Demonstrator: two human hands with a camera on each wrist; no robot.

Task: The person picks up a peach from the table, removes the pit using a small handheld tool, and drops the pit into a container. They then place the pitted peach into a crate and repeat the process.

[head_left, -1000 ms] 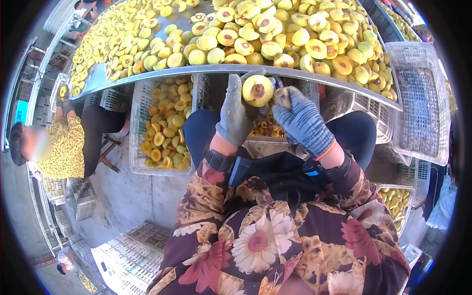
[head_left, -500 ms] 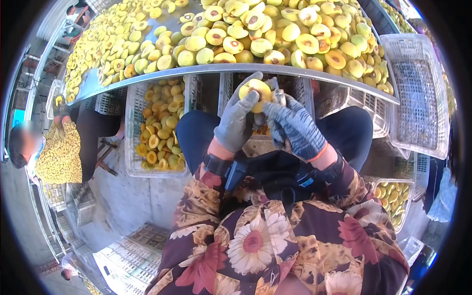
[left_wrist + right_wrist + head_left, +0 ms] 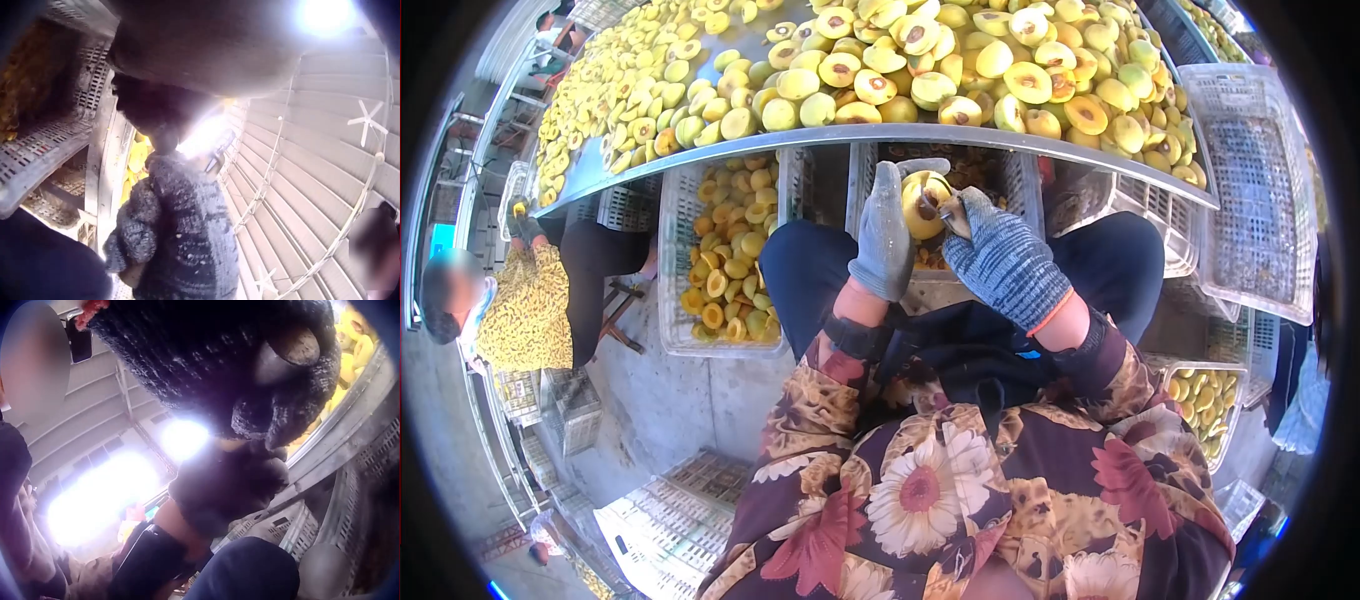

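Observation:
In the head view my left hand (image 3: 887,238), in a grey glove, grips a yellow peach half (image 3: 923,203) just below the metal table's rim (image 3: 840,137). My right hand (image 3: 998,258), in a blue-grey knitted glove, holds a small metal pitting tool (image 3: 951,214) whose tip sits at the brown pit hollow of the fruit. Both hands are over my lap, above a crate of scraps (image 3: 933,262). The left wrist view shows the knitted right glove (image 3: 181,231) and a bit of yellow fruit (image 3: 139,157). In the right wrist view the gloved right hand (image 3: 219,356) fills the top.
The table holds several heaps of halved peaches (image 3: 960,70). A white crate of pitted halves (image 3: 725,255) stands left of my knees, an empty white crate (image 3: 1260,190) on the right, another with fruit (image 3: 1203,400) lower right. A person (image 3: 515,305) sits at left.
The peach half faced up with its pit showing one second ago. Both hands have since come together and dropped slightly, and the tool now sits at the pit.

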